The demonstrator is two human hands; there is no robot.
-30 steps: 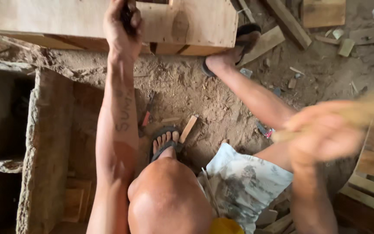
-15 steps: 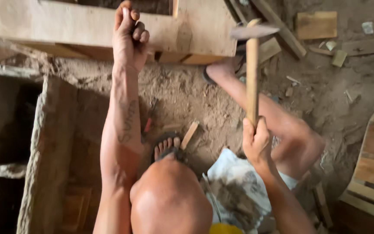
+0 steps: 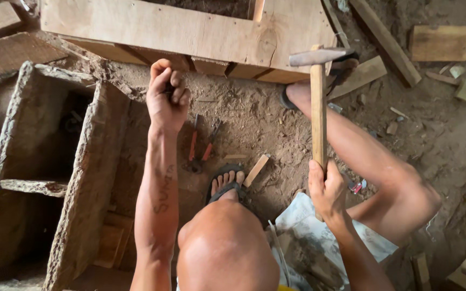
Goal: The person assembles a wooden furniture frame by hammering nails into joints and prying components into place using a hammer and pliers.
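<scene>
My left hand (image 3: 167,98) is curled into a fist over the dirt, just below the edge of a wooden plank frame (image 3: 190,33). A small dark object, too hidden to identify, shows between its fingers. My right hand (image 3: 326,189) grips the lower end of a hammer's (image 3: 317,108) wooden handle. The hammer stands upright, its metal head level with the frame's near right corner. Red-handled pliers (image 3: 201,145) lie on the ground between my two arms.
My sandalled foot (image 3: 227,182) rests beside a short wood offcut (image 3: 256,170), and my other leg stretches to the frame. A rough, crusted box mould (image 3: 90,161) stands at the left. Planks and wood scraps (image 3: 439,43) litter the dirt at the right. Printed paper (image 3: 308,237) lies beneath me.
My left hand has come down off the plank frame to the dirt below it. The hammer, blurred in motion a second ago, now stands upright in my right hand.
</scene>
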